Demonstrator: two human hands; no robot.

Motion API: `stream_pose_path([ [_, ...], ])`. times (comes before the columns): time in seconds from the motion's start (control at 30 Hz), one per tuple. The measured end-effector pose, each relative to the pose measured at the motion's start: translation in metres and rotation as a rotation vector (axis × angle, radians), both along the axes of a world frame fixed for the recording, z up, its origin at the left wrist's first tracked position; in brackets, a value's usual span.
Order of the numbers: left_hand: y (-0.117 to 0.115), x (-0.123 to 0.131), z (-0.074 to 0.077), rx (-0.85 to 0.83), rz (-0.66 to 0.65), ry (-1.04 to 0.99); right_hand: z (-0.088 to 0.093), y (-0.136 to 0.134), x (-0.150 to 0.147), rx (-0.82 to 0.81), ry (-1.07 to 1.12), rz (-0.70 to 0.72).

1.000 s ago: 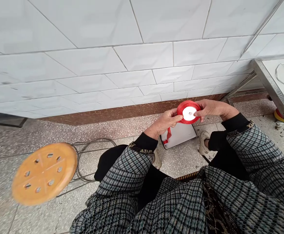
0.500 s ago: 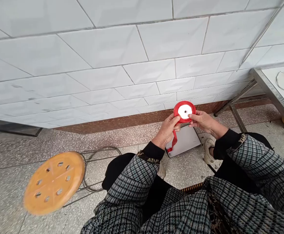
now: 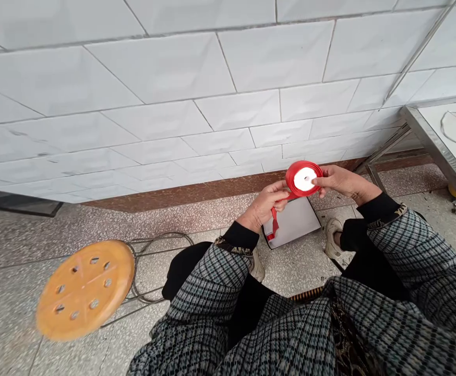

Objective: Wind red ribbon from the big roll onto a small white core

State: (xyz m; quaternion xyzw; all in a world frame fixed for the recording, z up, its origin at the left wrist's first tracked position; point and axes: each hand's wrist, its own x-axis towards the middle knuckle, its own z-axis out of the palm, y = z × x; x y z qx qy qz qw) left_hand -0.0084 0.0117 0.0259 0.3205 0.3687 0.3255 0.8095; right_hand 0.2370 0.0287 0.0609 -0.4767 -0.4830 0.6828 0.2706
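My right hand (image 3: 335,181) grips a roll of red ribbon (image 3: 291,180) by its right edge, thumb on the white round core. The ribbon's loose length (image 3: 275,222) runs from the roll through the closed fingers of my left hand (image 3: 267,204), and its end dangles below them. The left hand sits just left of the roll, pinching the ribbon. Beneath both hands, a flat whitish box or board (image 3: 296,224) with dark edges lies on the floor between my shoes.
To the left stands a stool with a round orange seat (image 3: 85,290) and thin metal legs. A metal-edged table (image 3: 439,146) with a loop of wire is at the right. White wall tiles (image 3: 181,68) rise in front. Small bits litter the speckled floor at right.
My left hand has shifted from the roll's face onto the ribbon strip, slightly leftward. The roll, in my right hand, has moved a little right, opening a gap between the hands.
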Motion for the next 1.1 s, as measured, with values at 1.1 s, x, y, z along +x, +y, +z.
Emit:
stream_pose_path([
  [1.1, -0.013, 0.023, -0.001, 0.074, 0.26, -0.097, -0.027, -0.019, -0.055, -0.158, 0.367, -0.409],
])
